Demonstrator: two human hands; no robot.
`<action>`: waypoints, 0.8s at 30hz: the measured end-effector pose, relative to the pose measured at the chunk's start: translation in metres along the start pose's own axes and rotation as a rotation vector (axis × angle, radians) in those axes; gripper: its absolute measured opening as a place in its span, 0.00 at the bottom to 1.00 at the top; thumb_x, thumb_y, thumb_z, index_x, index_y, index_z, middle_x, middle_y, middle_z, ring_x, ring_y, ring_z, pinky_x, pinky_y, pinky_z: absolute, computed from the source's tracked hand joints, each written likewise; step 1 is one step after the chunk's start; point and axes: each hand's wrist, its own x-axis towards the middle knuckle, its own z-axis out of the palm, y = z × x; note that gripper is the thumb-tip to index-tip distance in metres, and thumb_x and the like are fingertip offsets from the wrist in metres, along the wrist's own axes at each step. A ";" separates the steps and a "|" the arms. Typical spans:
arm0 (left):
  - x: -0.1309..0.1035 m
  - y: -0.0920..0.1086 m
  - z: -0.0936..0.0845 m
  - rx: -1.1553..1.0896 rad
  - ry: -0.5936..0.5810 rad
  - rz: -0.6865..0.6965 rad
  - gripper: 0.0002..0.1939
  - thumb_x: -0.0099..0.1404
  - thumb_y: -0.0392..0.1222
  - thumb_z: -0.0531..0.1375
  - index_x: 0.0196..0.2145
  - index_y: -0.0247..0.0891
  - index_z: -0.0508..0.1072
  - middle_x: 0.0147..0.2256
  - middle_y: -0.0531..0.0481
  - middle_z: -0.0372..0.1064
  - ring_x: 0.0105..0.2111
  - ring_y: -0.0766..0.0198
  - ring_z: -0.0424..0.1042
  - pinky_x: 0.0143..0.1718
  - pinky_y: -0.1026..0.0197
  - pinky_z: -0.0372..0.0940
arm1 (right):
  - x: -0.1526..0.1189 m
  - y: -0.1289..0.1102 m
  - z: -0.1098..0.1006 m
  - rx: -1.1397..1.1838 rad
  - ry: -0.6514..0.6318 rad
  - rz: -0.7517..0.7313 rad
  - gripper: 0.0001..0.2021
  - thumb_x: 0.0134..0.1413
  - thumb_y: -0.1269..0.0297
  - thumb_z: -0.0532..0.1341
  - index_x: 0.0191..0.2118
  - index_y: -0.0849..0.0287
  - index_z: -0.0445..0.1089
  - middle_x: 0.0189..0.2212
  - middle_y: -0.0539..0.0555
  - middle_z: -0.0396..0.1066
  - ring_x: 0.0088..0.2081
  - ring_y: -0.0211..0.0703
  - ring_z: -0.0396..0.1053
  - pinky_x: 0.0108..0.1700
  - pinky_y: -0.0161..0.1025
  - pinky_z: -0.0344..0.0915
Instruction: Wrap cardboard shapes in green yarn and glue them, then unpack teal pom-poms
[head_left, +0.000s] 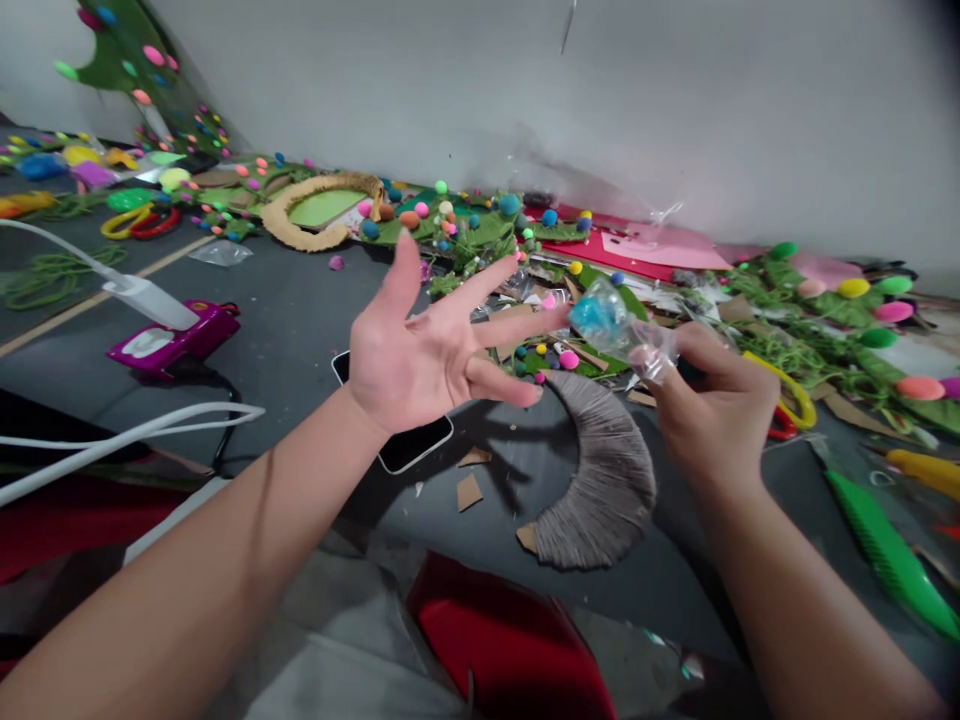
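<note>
My left hand [427,355] is palm up over the table with its fingers spread, and nothing rests in the palm. In my right hand [712,400] a crumpled clear plastic bag [611,325] is pinched, with something bright blue inside. The bag hangs close to a fingertip of my left hand; whether they touch I cannot tell. A curved cardboard piece wrapped in grey yarn [604,480] lies below and between the hands. Partly hidden under my left hand is a phone [416,447].
Green leaves and coloured pom-poms [508,205] line the wall. A tan wrapped ring [300,220] and a magenta device [176,340] with white cables are at the left. Yellow-and-red scissors [796,395] and a green cutter [885,540] lie at the right.
</note>
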 end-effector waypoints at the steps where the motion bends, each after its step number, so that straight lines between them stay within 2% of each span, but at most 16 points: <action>1: -0.001 0.002 0.000 -0.012 -0.007 -0.003 0.48 0.60 0.81 0.44 0.71 0.56 0.57 0.62 0.45 0.70 0.34 0.54 0.82 0.51 0.45 0.71 | 0.000 0.000 0.000 0.024 0.002 -0.001 0.01 0.52 0.69 0.70 0.31 0.57 0.80 0.25 0.46 0.64 0.29 0.35 0.59 0.33 0.37 0.54; 4: -0.005 0.008 0.001 -0.070 -0.078 0.002 0.50 0.59 0.83 0.43 0.69 0.54 0.60 0.59 0.44 0.72 0.20 0.67 0.75 0.46 0.50 0.73 | 0.001 -0.001 -0.001 0.052 0.019 0.010 0.03 0.54 0.68 0.69 0.30 0.58 0.79 0.24 0.46 0.63 0.30 0.35 0.58 0.34 0.37 0.54; 7: -0.008 0.011 0.005 -0.124 -0.129 -0.056 0.49 0.59 0.83 0.44 0.70 0.58 0.57 0.58 0.45 0.74 0.19 0.68 0.74 0.41 0.54 0.74 | 0.002 -0.002 -0.001 0.041 0.028 0.019 0.07 0.55 0.66 0.69 0.27 0.59 0.76 0.23 0.45 0.61 0.29 0.34 0.57 0.34 0.37 0.54; 9: -0.009 0.012 0.007 -0.118 -0.116 -0.097 0.50 0.57 0.84 0.45 0.70 0.59 0.56 0.56 0.45 0.75 0.26 0.61 0.79 0.39 0.53 0.74 | 0.001 -0.003 -0.001 0.037 0.023 0.028 0.08 0.56 0.65 0.68 0.26 0.59 0.74 0.23 0.45 0.60 0.29 0.35 0.57 0.34 0.37 0.55; 12: -0.008 0.010 0.010 -0.110 -0.157 -0.114 0.48 0.56 0.84 0.47 0.69 0.64 0.58 0.62 0.46 0.69 0.42 0.47 0.81 0.45 0.45 0.72 | 0.001 -0.002 -0.001 0.031 0.012 0.043 0.11 0.55 0.64 0.68 0.24 0.59 0.72 0.22 0.46 0.61 0.28 0.35 0.57 0.34 0.37 0.55; 15: -0.008 0.008 0.015 0.005 -0.088 -0.100 0.51 0.53 0.87 0.47 0.68 0.63 0.59 0.65 0.47 0.66 0.58 0.40 0.72 0.47 0.44 0.71 | 0.001 -0.001 -0.001 0.019 0.021 0.056 0.13 0.56 0.63 0.68 0.23 0.59 0.70 0.21 0.46 0.60 0.28 0.36 0.57 0.34 0.38 0.56; 17: -0.010 0.005 0.021 0.078 -0.010 -0.093 0.56 0.50 0.89 0.45 0.69 0.60 0.59 0.64 0.45 0.67 0.63 0.39 0.67 0.47 0.44 0.70 | 0.000 0.000 -0.001 0.007 0.029 0.064 0.13 0.57 0.62 0.67 0.24 0.59 0.70 0.22 0.47 0.61 0.28 0.36 0.58 0.34 0.38 0.55; 18: -0.011 0.003 0.025 0.065 -0.012 -0.094 0.57 0.49 0.89 0.45 0.69 0.60 0.58 0.64 0.45 0.66 0.64 0.39 0.65 0.47 0.44 0.70 | 0.000 0.000 -0.002 -0.005 0.026 0.074 0.12 0.57 0.62 0.67 0.25 0.59 0.71 0.23 0.47 0.62 0.29 0.36 0.58 0.34 0.38 0.55; 21: -0.020 -0.004 0.041 -0.182 -0.180 -0.155 0.57 0.48 0.89 0.46 0.71 0.65 0.52 0.71 0.53 0.55 0.70 0.39 0.56 0.51 0.41 0.70 | 0.000 0.000 -0.002 -0.056 0.010 0.115 0.09 0.56 0.62 0.68 0.28 0.58 0.74 0.24 0.47 0.64 0.29 0.36 0.58 0.34 0.38 0.54; 24: -0.029 -0.009 0.059 -0.368 -0.288 -0.235 0.65 0.37 0.92 0.47 0.71 0.70 0.46 0.74 0.61 0.43 0.72 0.38 0.48 0.54 0.40 0.69 | -0.002 -0.001 -0.002 -0.076 0.002 0.146 0.06 0.55 0.61 0.69 0.30 0.57 0.77 0.25 0.47 0.68 0.30 0.37 0.60 0.35 0.38 0.56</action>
